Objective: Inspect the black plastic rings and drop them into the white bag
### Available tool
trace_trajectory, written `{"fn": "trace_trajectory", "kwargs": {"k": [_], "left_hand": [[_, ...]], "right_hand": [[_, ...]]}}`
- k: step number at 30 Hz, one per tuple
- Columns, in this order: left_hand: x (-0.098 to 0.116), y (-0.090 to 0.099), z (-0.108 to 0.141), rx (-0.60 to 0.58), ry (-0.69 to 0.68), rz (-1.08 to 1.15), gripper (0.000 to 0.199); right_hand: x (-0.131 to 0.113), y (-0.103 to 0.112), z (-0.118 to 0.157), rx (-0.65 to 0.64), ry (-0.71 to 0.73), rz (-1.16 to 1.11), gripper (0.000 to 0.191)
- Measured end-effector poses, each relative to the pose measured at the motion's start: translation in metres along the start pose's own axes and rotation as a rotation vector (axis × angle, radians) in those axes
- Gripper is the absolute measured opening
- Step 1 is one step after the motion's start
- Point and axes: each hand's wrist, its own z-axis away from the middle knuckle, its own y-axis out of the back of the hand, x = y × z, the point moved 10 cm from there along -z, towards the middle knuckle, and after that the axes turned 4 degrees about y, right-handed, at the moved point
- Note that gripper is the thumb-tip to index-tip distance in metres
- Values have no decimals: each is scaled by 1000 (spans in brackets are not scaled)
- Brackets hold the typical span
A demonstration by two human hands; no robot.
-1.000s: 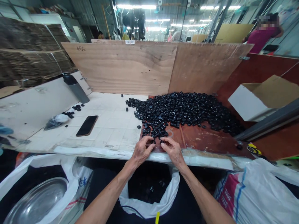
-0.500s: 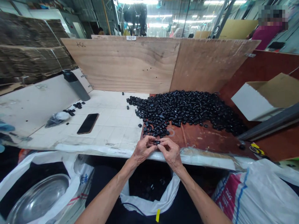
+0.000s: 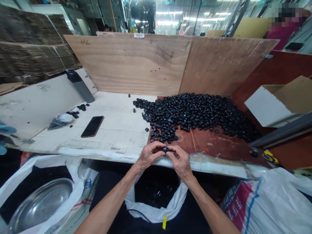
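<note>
Between the fingertips of both hands is a small round black plastic part [image 3: 166,149], held just above the table's front edge. My left hand [image 3: 151,155] pinches it from the left with thumb and forefinger. From the other side my right hand [image 3: 178,159] grips it the same way, and the fingers hide part of it. Just beyond the fingertips begins a wide pile of similar black parts [image 3: 195,110], spread over the brown board [image 3: 207,143]. Below my hands an open white sack [image 3: 161,216] holds more dark parts, hard to make out.
On the white tabletop [image 3: 117,130] lie a phone [image 3: 92,126] and a grey bottle [image 3: 81,87]. A plywood panel [image 3: 126,65] closes the back. A white carton [image 3: 266,107] sits right. A metal bowl [image 3: 44,204] rests in the left sack; a full sack [image 3: 275,201] stands right.
The black part has turned between my fingers and now shows a rounder side. Both hands stay almost in place; the view has shifted slightly.
</note>
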Motion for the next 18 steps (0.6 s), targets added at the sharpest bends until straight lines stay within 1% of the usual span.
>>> {"fn": "trace_trajectory", "kwargs": {"k": [3, 5, 11, 13, 15, 18], "left_hand": [[8, 1, 0, -3, -61, -57, 23], [11, 1, 1, -8, -78, -63, 22], [7, 1, 1, -12, -102, -81, 22], [5, 1, 1, -3, -111, -103, 23], [3, 1, 1, -2, -101, -121, 22], [0, 0, 0, -19, -54, -110, 23]], "right_hand": [[4, -4, 1, -11, -51, -14, 16], [7, -7, 2, -20, -89, -45, 17], [17, -10, 6, -11, -177, -170, 20], [18, -8, 6, 10, -190, -159, 20], [11, -3, 4, 44, -120, -82, 16], [-14, 0, 1, 49, 102, 45, 13]]}}
